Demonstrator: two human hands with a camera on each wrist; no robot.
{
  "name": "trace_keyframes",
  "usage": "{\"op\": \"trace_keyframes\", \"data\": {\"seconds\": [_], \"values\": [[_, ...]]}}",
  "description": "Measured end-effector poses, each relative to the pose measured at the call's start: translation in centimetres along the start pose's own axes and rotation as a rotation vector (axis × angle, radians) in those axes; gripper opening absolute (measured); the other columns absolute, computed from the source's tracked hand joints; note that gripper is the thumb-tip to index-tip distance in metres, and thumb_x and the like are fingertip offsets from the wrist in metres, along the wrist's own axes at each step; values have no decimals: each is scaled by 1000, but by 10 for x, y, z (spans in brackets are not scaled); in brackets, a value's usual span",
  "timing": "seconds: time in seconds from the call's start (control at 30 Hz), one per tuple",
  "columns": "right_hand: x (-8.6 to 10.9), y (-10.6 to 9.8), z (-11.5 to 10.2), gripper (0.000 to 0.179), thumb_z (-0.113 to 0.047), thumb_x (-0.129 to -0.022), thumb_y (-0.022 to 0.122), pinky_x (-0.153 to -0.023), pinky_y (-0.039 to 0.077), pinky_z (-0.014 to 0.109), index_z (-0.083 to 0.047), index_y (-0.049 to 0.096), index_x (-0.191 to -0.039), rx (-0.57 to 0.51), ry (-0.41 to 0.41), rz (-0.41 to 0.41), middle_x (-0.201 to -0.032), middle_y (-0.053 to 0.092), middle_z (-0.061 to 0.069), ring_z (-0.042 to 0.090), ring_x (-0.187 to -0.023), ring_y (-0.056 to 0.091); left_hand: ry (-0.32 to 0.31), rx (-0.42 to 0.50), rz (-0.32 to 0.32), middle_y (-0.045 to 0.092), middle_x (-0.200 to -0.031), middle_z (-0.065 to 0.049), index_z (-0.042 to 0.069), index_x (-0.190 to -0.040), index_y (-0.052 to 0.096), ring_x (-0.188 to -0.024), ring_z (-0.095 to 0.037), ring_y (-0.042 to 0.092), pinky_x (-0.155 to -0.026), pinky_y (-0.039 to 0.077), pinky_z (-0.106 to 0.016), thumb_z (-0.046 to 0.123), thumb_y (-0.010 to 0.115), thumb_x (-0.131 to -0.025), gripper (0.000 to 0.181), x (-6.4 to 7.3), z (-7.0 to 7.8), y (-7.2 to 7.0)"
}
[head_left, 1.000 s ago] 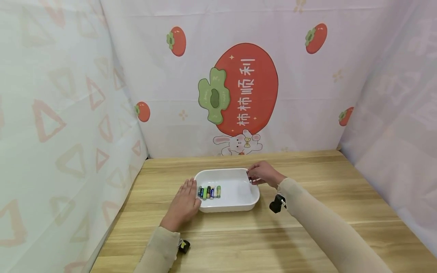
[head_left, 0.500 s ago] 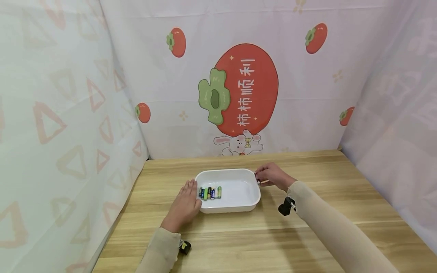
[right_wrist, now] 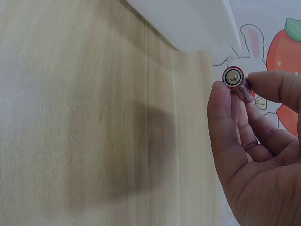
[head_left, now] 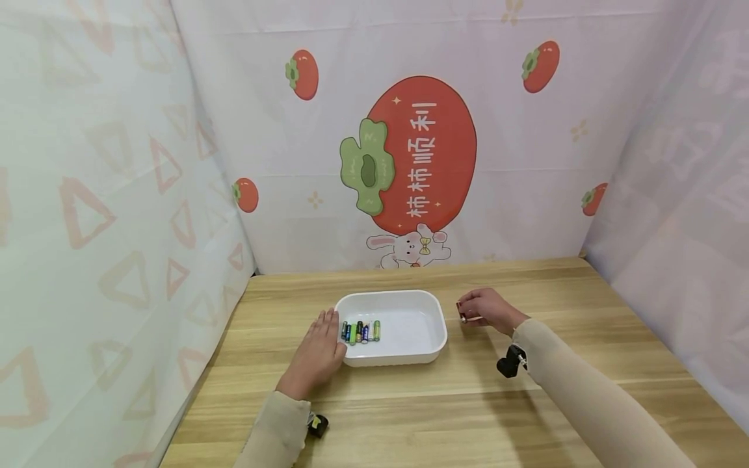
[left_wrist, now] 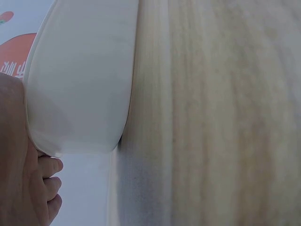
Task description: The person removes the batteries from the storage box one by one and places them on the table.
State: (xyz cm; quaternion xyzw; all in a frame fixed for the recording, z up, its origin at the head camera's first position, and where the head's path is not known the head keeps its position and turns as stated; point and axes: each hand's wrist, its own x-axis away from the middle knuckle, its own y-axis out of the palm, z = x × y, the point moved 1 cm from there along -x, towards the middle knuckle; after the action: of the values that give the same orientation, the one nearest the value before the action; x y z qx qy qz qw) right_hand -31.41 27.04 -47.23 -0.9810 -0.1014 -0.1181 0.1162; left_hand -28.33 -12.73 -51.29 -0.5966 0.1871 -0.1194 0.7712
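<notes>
In the head view, a white tray (head_left: 391, 359) sits on the wooden table, with several batteries (head_left: 359, 332) in a row at its left end. My left hand (head_left: 315, 354) rests against the tray's left side, fingers extended along the rim and thumb at the near corner. The left wrist view shows this hand (left_wrist: 19, 155) touching the tray wall (left_wrist: 82, 84). Right of the tray, my right hand (head_left: 488, 309) pinches a red battery (head_left: 461, 312) above the table. Its end faces the camera in the right wrist view, where the battery (right_wrist: 233, 76) lies between thumb and fingertips.
The wooden table (head_left: 386, 416) extends around the tray. A white cloth backdrop (head_left: 503, 143) printed with red persimmons and a rabbit stands behind it. Cloth walls rise on the left (head_left: 117, 195) and right (head_left: 679, 195). A small black camera sits at each wrist.
My right hand has moved right with the red battery, from over the tray's right end, past the rim, to above the table. My left hand and the tray have stayed nearly still.
</notes>
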Motion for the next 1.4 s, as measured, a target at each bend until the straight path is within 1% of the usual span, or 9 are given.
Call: {"op": "trace_keyframes", "data": {"seconds": [0.1, 0.2, 0.33, 0.47, 0.67, 0.97, 1.13, 1.3, 1.4], "values": [[-7, -4, 13, 31, -6, -94, 58, -83, 55, 45, 13, 56, -119, -6, 23, 31, -96, 67, 14, 20, -83, 65, -3, -2, -2, 18, -158, -20, -6, -152, 19, -146, -34, 12, -117, 12, -44, 24, 38, -99, 64, 0, -1, 0], [-9, -6, 19, 36, -6, -93, 59, -81, 56, 42, 14, 53, -122, 2, 51, 47, -103, 66, 21, 19, -82, 65, -3, -1, 1, 18, -158, -20, -6, -152, 19, -146, -34, 13, -117, 13, -45, 24, 39, -99, 64, 0, -1, 0], [-10, -9, 25, 36, -5, -92, 58, -76, 57, 38, 15, 54, -121, 24, 71, 67, -105, 65, 24, 18, -78, 64, -3, 3, 2, 19, -158, -20, -6, -152, 19, -146, -34, 13, -117, 13, -45, 25, 39, -99, 65, 0, 0, 0], [-11, -11, 30, 34, -4, -91, 58, -70, 58, 34, 16, 55, -118, 32, 75, 89, -100, 66, 22, 18, -77, 63, -1, 1, 9, 19, -158, -20, -6, -152, 19, -146, -34, 12, -117, 13, -45, 24, 40, -99, 65, 0, 0, 1], [-14, -14, 35, 31, -1, -89, 60, -68, 58, 35, 17, 56, -114, 23, 82, 104, -90, 66, 16, 18, -74, 62, 1, 10, 14, 19, -158, -20, -6, -152, 20, -146, -34, 13, -117, 12, -45, 23, 41, -99, 64, -1, 0, 0], [-15, -15, 40, 28, 0, -89, 63, -66, 58, 33, 13, 60, -113, 57, 131, 136, -94, 67, 16, 17, -74, 62, 5, 11, 21, 20, -157, -21, -7, -151, 20, -146, -35, 13, -117, 13, -46, 22, 41, -98, 64, 0, 0, 1], [-16, -14, 42, 27, 2, -87, 64, -65, 58, 32, 13, 60, -111, 64, 135, 147, -94, 69, 17, 17, -73, 63, 7, 17, 28, 20, -157, -21, -7, -151, 21, -146, -35, 13, -116, 13, -46, 21, 42, -98, 64, 0, 1, 1], [-16, -13, 41, 25, 3, -86, 64, -63, 58, 31, 14, 61, -108, 98, 127, 149, -89, 69, 14, 16, -70, 64, 9, 8, 26, 21, -157, -22, -8, -151, 21, -145, -36, 14, -116, 14, -47, 21, 43, -97, 64, -1, 0, 1], [-16, -12, 40, 23, 2, -87, 65, -62, 57, 31, 12, 63, -107, 122, 133, 165, -85, 69, 12, 15, -69, 64, 7, 8, 18, 20, -157, -22, -8, -151, 20, -145, -36, 13, -116, 13, -46, 21, 43, -97, 65, -1, 0, 1]]}}
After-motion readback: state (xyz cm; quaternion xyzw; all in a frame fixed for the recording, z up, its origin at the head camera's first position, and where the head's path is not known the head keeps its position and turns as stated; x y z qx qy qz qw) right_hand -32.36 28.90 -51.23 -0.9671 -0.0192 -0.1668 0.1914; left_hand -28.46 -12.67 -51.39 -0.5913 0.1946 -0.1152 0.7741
